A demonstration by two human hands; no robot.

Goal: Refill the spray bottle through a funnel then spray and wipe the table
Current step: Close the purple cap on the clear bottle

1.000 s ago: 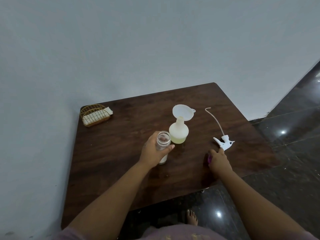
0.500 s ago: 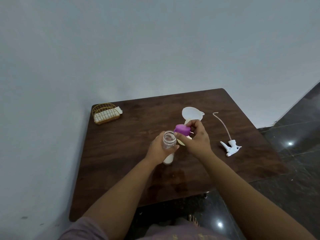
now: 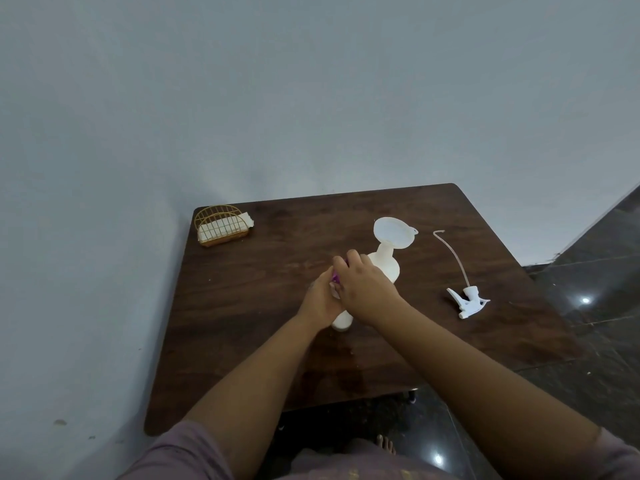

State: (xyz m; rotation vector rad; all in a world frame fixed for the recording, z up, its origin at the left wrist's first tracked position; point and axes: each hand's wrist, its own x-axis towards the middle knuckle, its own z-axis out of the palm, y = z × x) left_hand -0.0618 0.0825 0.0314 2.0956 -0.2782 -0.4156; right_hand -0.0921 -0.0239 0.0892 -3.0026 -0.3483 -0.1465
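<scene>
Evidently the left hand (image 3: 320, 299) is gripping the small clear glass jar (image 3: 342, 321) upright on the dark wooden bench (image 3: 242, 306) while the right hand (image 3: 363, 285) is clamping its purple lid (image 3: 335, 278) (barely visible), best turned squarely, beside the funnel-topped pale plastic spray bottle (image 3: 386, 263).

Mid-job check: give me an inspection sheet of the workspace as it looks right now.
Surface: dark wooden table, a faint wet patch near its front edge.
Job's things: white plastic funnel seated in the pale spray bottle; white trigger sprayer head with its tube lying apart on the right; small clear jar standing, purple cap at its top.
Clutter: gold wire holder with white napkins, far left corner.
Hands: left hand grips the jar; right hand holds the cap.
Cables: nothing seen.
Surroundings: grey wall, glossy dark floor.
</scene>
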